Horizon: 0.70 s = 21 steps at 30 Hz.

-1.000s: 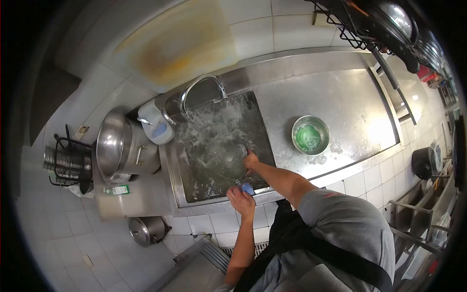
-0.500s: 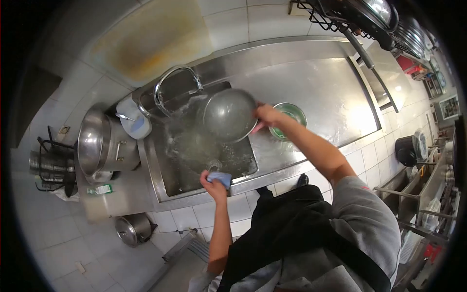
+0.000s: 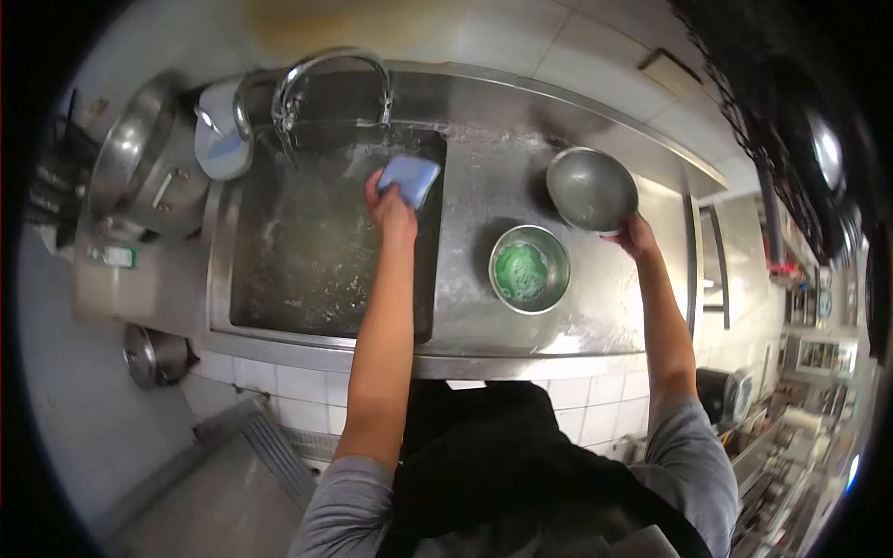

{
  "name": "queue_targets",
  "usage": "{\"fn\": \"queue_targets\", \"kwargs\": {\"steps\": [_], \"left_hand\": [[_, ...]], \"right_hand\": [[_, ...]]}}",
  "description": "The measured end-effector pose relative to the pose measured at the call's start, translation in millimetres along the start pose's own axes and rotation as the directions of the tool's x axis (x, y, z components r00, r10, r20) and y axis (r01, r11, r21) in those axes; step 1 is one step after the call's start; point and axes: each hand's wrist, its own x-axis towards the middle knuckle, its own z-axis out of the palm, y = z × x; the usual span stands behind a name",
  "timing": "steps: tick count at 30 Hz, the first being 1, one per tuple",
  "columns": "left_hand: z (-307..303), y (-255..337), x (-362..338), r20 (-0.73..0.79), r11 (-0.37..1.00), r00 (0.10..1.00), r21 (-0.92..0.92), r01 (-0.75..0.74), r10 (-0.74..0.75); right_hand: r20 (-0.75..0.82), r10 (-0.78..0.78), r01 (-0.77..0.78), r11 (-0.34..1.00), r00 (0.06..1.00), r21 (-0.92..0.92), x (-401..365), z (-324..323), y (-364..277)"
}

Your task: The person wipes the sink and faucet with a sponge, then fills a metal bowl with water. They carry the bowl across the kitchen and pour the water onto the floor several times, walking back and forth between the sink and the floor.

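My left hand (image 3: 391,206) grips a blue sponge (image 3: 410,177) and holds it over the far right corner of the steel sink (image 3: 316,251), just below the tap (image 3: 321,79). My right hand (image 3: 635,236) holds a steel bowl (image 3: 591,189) by its rim, raised over the wet draining board (image 3: 502,177) on the right. A smaller steel bowl (image 3: 529,269) with green soapy liquid stands on the board between my two arms.
A big steel pot (image 3: 149,163) and a white jug (image 3: 221,139) stand left of the sink. A pot lid (image 3: 153,356) lies on the floor below. A dark wire rack (image 3: 791,121) with pans hangs at the upper right.
My right hand carried the steel bowl from over the sink to the right, over the draining board. My left hand lifted the sponge from the sink's near edge toward the tap.
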Motion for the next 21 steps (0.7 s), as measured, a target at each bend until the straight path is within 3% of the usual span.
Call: {"fn": "queue_targets", "kwargs": {"steps": [1,3,4,5,6,7,8,9,10,11,12,13,15,17,19,21], "left_hand": [[11.6,-12.4,8.5,0.007,1.000,1.000,-0.023,-0.008,0.008],[28.1,-54.6,36.4,0.016,0.984,0.992,-0.126,-0.122,0.125],[37.4,-68.7,45.2,-0.004,0.981,0.989,-0.124,-0.148,0.148],[47.6,-79.3,50.7,-0.021,0.978,0.986,-0.121,-0.167,0.166],[53.0,-91.0,59.2,-0.050,0.976,0.985,-0.130,-0.173,0.168],[57.1,-101.1,68.3,-0.016,0.909,0.936,0.244,-0.337,0.352],[59.4,-108.3,72.3,0.082,0.686,0.869,0.579,-0.440,0.488],[65.4,-107.5,63.8,0.059,0.691,0.872,0.585,-0.425,0.486],[73.7,-99.6,47.1,0.145,0.320,0.773,0.852,-0.415,0.618],[80.3,-91.1,41.4,0.289,-0.112,0.670,0.949,-0.295,0.684],[80.6,-87.3,45.6,0.348,-0.085,0.754,0.927,-0.365,0.556],[84.1,-82.4,44.4,0.333,-0.085,0.755,0.934,-0.348,0.564],[95.7,-82.3,35.3,0.354,-0.180,0.824,0.935,-0.306,0.442],[94.5,-97.3,44.1,0.378,-0.196,0.807,0.926,-0.323,0.453],[89.8,-104.9,57.0,0.401,-0.207,0.791,0.916,-0.343,0.462],[80.3,-102.1,67.5,0.097,0.377,0.935,0.897,-0.230,0.340]], "right_hand": [[0.012,-0.013,0.013,1.000,1.000,0.003,5.8,-20.0,7.6],[0.263,-0.030,-0.013,0.987,0.964,0.159,17.4,-48.5,12.6],[0.282,-0.003,-0.037,0.990,0.960,0.135,30.3,-70.8,22.0],[0.174,-0.083,0.105,0.987,0.981,-0.123,43.7,-98.5,34.7],[0.145,-0.135,0.170,0.950,0.980,-0.263,47.8,-106.5,31.1],[0.115,-0.187,0.218,0.890,0.976,-0.401,51.7,-113.9,27.2],[0.011,-0.049,0.049,0.914,0.999,-0.403,37.3,-99.8,3.7],[-0.099,0.093,-0.124,0.913,0.991,-0.388,24.0,-81.9,-18.6],[-0.192,-0.090,-0.068,0.725,0.977,-0.685,19.6,-74.3,-30.5],[-0.195,-0.298,-0.047,0.438,0.934,-0.898,21.1,-62.7,-44.0],[0.011,-0.476,0.139,0.235,0.879,-0.962,21.6,-45.2,-62.8],[0.235,-0.596,0.293,0.001,0.768,-0.956,18.8,-24.0,-83.5],[0.404,-0.660,0.492,-0.059,0.633,-0.868,19.9,58.0,-116.3],[0.656,-0.613,0.584,-0.359,0.441,-0.728,45.3,108.1,-131.3],[0.755,-0.544,0.617,-0.466,0.366,-0.635,74.7,144.8,-133.7],[0.801,-0.498,0.670,-0.472,0.334,-0.573,121.9,149.2,-128.3]]}}
